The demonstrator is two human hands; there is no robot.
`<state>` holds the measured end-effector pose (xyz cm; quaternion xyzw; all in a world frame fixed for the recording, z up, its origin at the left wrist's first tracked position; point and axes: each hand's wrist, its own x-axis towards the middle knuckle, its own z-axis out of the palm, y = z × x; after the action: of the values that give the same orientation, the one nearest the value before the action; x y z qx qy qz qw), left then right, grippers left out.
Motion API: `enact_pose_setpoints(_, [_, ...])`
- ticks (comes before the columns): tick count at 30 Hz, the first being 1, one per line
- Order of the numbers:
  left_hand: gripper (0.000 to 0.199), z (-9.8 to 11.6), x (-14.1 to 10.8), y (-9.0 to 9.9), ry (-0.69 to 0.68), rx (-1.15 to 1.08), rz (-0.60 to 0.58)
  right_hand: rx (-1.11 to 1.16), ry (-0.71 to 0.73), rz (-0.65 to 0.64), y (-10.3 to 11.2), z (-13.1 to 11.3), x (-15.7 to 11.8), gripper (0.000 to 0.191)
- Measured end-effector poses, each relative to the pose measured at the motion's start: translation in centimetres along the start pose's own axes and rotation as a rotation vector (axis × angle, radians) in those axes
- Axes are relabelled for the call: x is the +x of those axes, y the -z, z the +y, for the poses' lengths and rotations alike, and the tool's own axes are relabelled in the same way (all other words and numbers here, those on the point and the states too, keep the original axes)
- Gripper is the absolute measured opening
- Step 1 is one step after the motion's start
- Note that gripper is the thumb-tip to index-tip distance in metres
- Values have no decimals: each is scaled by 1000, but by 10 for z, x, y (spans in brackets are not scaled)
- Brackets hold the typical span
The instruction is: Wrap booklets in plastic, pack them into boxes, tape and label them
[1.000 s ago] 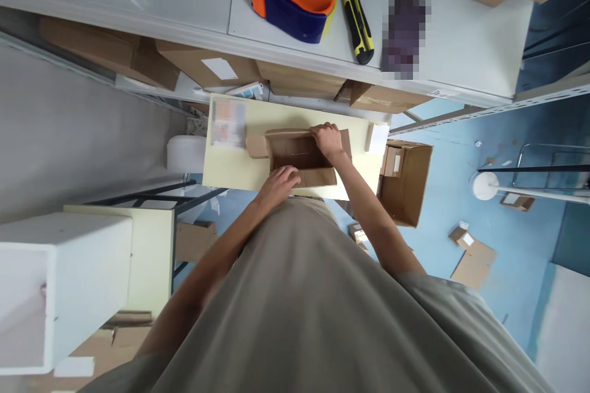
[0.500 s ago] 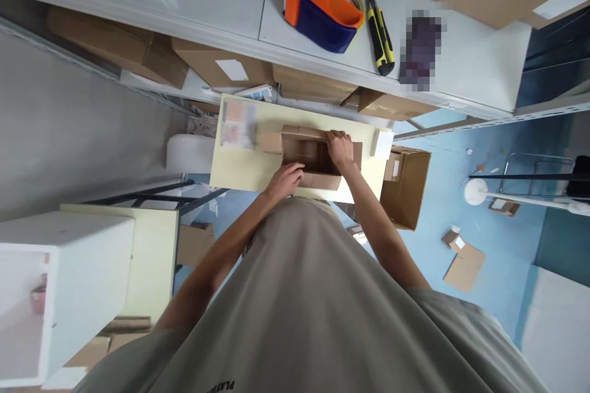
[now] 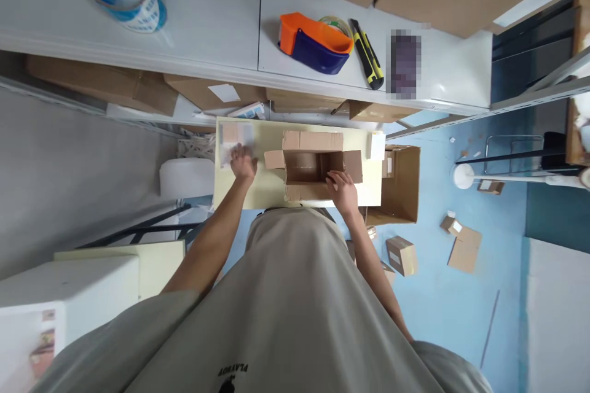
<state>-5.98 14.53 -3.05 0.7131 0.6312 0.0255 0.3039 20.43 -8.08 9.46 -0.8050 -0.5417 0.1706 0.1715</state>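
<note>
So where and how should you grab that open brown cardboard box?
Probably hold the open brown cardboard box by its two short ends, from left and right at once, below the outspread flaps. It stands opening-up on the pale yellow table, longer from side to side, and the flaps alone might bend if pulled.

open carton (image 3: 305, 167), right hand (image 3: 343, 190) touching

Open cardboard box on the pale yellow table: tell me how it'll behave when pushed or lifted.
The box is probably light for its size, given its thin cardboard walls. Its flaps splay outward from creases, so one would likely bend if pulled. With flat sides, it should slide rather than roll across the table.
</note>
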Motion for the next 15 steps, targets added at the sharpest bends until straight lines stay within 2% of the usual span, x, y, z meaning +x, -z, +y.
enact_pose_setpoints(4, [56,-1,0,-5,14,40,-18,26,-81,2,-1,-7,-13,34])
enact_pose_setpoints(9, [74,6,16,-1,60,173,-61,39,-101,-36,-5,-15,-15,34])
enact_pose_setpoints(12, [75,2,20,14,80,173,-67,55,-67,-68,-6,-18,-10,32])
enact_pose_setpoints(15, [64,-16,14,45,170,109,46,96,-3,-96,-4,-19,1,30])
